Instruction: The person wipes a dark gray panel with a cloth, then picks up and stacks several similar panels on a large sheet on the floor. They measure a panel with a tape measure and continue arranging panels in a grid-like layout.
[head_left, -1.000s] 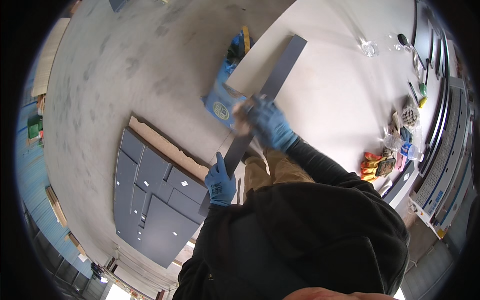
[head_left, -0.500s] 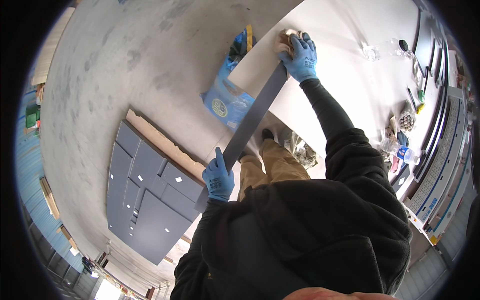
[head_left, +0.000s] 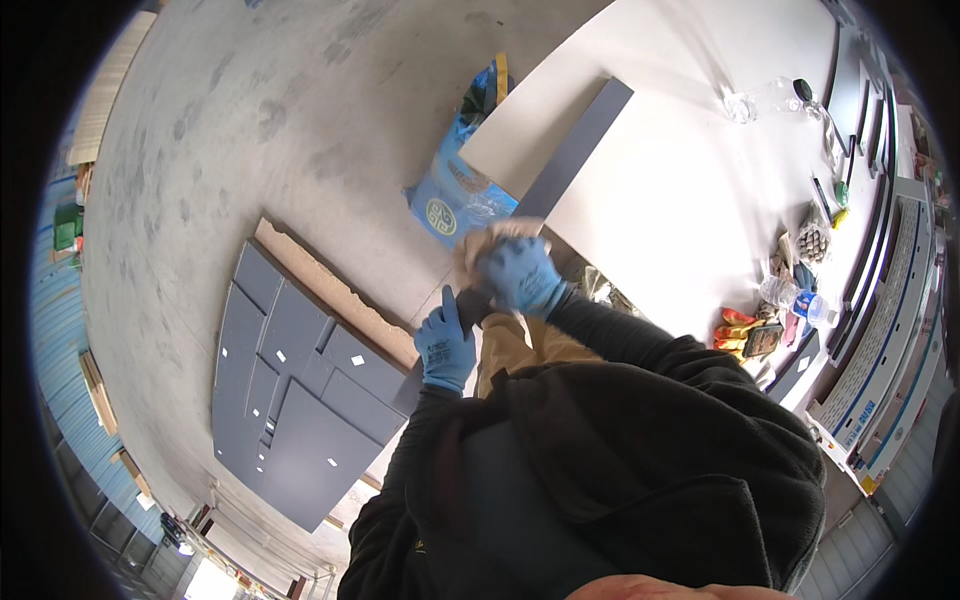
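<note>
A long, narrow dark grey board (head_left: 580,150) slants from my body up to the white table (head_left: 670,190), where its far end rests. Around its near end my left hand (head_left: 446,352), in a blue work glove, is closed, with one finger sticking up along the edge. My right hand (head_left: 524,277), gloved the same way, presses a crumpled beige rag (head_left: 478,250) onto the board just above the left hand. The right hand and the rag are smeared by motion, and they cover that stretch of the board.
Stacked dark grey panels (head_left: 330,410) with small white stickers lie at the left, beside brown board (head_left: 340,290). A blue bag (head_left: 440,190) stands on the floor by the table. Plastic bottles (head_left: 780,97), orange gloves (head_left: 735,332) and small tools line the table's right side.
My right hand has brought the rag down the board from its far end to near my left hand. The board's far end and the orange gloves now show.
</note>
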